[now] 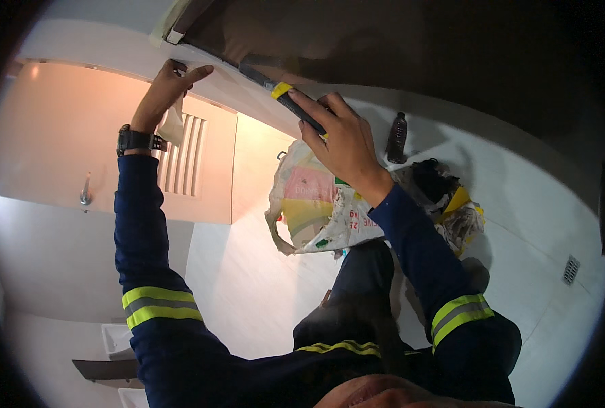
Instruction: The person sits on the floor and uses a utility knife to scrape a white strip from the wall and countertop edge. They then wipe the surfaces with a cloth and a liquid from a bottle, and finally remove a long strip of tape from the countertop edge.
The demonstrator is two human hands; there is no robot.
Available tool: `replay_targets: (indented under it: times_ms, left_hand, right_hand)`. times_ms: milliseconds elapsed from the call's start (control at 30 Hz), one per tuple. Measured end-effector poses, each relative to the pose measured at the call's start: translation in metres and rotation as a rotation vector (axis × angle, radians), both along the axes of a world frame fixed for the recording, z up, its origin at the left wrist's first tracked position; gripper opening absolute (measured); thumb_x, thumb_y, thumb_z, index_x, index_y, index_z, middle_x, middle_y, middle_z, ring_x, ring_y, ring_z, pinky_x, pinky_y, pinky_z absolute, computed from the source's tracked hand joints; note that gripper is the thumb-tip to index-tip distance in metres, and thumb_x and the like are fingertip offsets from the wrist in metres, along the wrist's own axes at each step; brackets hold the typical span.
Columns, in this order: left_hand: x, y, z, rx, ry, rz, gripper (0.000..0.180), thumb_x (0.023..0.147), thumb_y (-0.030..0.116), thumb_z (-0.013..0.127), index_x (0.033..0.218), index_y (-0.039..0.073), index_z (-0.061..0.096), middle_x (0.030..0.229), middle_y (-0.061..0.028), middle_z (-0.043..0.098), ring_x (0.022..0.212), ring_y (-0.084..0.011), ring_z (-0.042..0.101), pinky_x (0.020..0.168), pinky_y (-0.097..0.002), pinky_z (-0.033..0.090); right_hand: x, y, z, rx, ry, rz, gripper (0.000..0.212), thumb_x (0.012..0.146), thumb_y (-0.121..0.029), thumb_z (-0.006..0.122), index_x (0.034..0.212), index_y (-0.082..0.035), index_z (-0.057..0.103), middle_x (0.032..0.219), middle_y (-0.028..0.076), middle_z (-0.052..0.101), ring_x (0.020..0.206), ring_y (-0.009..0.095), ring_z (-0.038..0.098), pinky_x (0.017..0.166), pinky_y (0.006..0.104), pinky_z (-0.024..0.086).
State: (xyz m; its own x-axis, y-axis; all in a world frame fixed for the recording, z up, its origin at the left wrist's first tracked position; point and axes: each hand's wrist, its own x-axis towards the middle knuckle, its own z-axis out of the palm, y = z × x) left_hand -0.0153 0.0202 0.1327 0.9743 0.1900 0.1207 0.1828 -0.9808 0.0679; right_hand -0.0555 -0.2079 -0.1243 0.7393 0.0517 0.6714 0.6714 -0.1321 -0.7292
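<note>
My right hand grips a hand tool with a black and yellow handle and a narrow flat grey blade. The blade's tip meets the lower edge of a dark glossy panel, or lies very close to it. Left of that tip, my left hand is up by the pale ledge under the panel, fingers curled and thumb stretched to the right. A limp, pale piece of cloth or paper hangs from its palm; the curled fingers partly hide how it is held.
A torn printed sack lies on the pale floor beneath my right arm. Beyond it stand a dark bottle and a heap of crumpled wrappings. A floor drain is at the right. A louvred door fills the left.
</note>
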Motion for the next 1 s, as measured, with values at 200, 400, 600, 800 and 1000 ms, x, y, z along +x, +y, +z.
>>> replay_targets:
  times_ms: [200, 400, 600, 800, 1000]
  left_hand:
    - [0.012, 0.021, -0.013, 0.033, -0.116, -0.100, 0.102, 0.073, 0.066, 0.083, 0.129, -0.012, 0.051, 0.115, -0.0276, 0.065, 0.107, -0.0342, 0.064, 0.095, -0.0397, 0.051]
    - [0.013, 0.024, -0.016, 0.004, -0.124, -0.137, 0.107, 0.070, 0.065, 0.086, 0.128, -0.016, 0.048, 0.120, -0.0314, 0.063, 0.115, -0.0399, 0.063, 0.101, -0.0410, 0.050]
    - [0.016, 0.025, -0.016, 0.055, -0.116, -0.067, 0.110, 0.068, 0.066, 0.087, 0.130, -0.016, 0.047, 0.122, -0.0328, 0.062, 0.116, -0.0416, 0.064, 0.101, -0.0419, 0.050]
    - [0.015, 0.017, -0.013, -0.033, -0.068, -0.065, 0.111, 0.068, 0.062, 0.089, 0.133, -0.016, 0.044, 0.126, -0.0333, 0.060, 0.118, -0.0417, 0.063, 0.103, -0.0406, 0.049]
    - [0.014, 0.015, -0.014, 0.004, -0.086, -0.045, 0.107, 0.069, 0.061, 0.089, 0.128, -0.016, 0.047, 0.123, -0.0319, 0.062, 0.113, -0.0396, 0.064, 0.100, -0.0396, 0.051]
  right_hand:
    - [0.011, 0.018, -0.003, -0.005, -0.056, -0.058, 0.045, 0.092, -0.017, 0.070, 0.136, -0.020, 0.065, 0.105, 0.010, 0.063, 0.086, 0.029, 0.068, 0.075, 0.0401, 0.058]
    - [0.008, 0.028, 0.026, 0.001, -0.123, -0.166, 0.043, 0.093, -0.019, 0.069, 0.136, -0.019, 0.066, 0.105, 0.009, 0.063, 0.086, 0.030, 0.068, 0.076, 0.0404, 0.057]
    - [-0.008, 0.017, 0.028, -0.109, 0.029, -0.120, 0.041, 0.094, -0.017, 0.068, 0.135, -0.017, 0.066, 0.105, 0.010, 0.062, 0.087, 0.029, 0.067, 0.079, 0.0416, 0.057]
    - [0.000, 0.018, 0.063, -0.054, -0.089, -0.185, 0.040, 0.094, -0.017, 0.067, 0.134, -0.016, 0.067, 0.105, 0.011, 0.063, 0.089, 0.029, 0.067, 0.081, 0.0409, 0.056]
    - [0.000, 0.010, 0.062, -0.104, -0.107, -0.197, 0.040, 0.094, -0.017, 0.067, 0.134, -0.016, 0.067, 0.106, 0.011, 0.063, 0.090, 0.029, 0.068, 0.081, 0.0414, 0.057]
